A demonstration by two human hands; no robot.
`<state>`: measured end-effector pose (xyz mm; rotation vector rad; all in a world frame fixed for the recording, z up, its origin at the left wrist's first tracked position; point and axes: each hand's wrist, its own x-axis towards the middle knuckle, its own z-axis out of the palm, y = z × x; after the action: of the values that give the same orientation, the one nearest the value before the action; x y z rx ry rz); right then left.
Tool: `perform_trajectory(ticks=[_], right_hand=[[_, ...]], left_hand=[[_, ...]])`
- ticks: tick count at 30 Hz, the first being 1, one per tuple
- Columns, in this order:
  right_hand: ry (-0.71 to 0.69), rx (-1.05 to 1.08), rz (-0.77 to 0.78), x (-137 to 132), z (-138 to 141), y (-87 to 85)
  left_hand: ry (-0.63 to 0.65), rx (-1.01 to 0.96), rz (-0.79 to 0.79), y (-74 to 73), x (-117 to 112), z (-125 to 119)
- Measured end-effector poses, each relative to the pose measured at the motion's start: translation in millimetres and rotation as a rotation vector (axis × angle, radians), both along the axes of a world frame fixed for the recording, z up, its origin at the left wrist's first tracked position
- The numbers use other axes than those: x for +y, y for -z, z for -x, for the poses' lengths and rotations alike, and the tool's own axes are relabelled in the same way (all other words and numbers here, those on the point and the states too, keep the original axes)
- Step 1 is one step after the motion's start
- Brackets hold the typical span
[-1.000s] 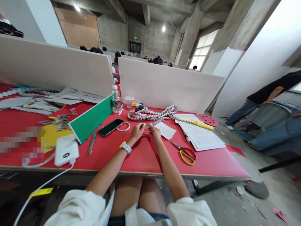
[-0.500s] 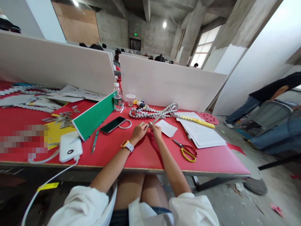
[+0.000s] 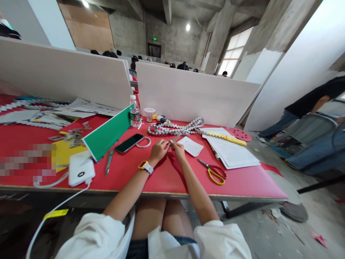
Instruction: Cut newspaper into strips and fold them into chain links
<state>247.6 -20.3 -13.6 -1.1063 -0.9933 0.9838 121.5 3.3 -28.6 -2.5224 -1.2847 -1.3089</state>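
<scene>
My left hand [image 3: 159, 150] and my right hand [image 3: 178, 149] meet over the middle of the red table, both with fingers pinched. Between the fingertips is a small folded paper strip [image 3: 176, 137], greyish, with one narrow end sticking out up and to the right. My fingers cover most of it. Just beyond lies a long zigzag chain of folded paper [image 3: 185, 127], grey and white, with a yellow stretch [image 3: 226, 137] at its right end. Right beside my right hand is a small stack of white paper pieces [image 3: 191, 146].
Scissors [image 3: 212, 172] with yellow and red handles lie to the right, near white sheets [image 3: 234, 154]. On the left are a phone [image 3: 129, 143], a craft knife [image 3: 109, 163], a green board [image 3: 109, 135] and a white power bank [image 3: 81, 171]. A bottle [image 3: 134, 113] stands behind.
My hands stay almost in place, with only slight finger movement at the paper strip. The view has shifted very slightly.
</scene>
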Motion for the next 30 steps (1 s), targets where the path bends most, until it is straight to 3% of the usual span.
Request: perform_trajectory(ticks=[12, 24, 30], right_hand=[[-0.024, 0.041, 0.032, 4, -1, 5.5], [-0.002, -0.059, -0.002, 11, -7, 12.7], [-0.005, -0.057, -0.022, 9, -7, 9.7]], left_hand=[[0.022, -0.036, 0.011, -0.6, 0, 3], [-0.036, -0.101, 0.018, -1.9, 2, 4], [-0.128, -0.258, 0.203, 2.9, 11, 7]])
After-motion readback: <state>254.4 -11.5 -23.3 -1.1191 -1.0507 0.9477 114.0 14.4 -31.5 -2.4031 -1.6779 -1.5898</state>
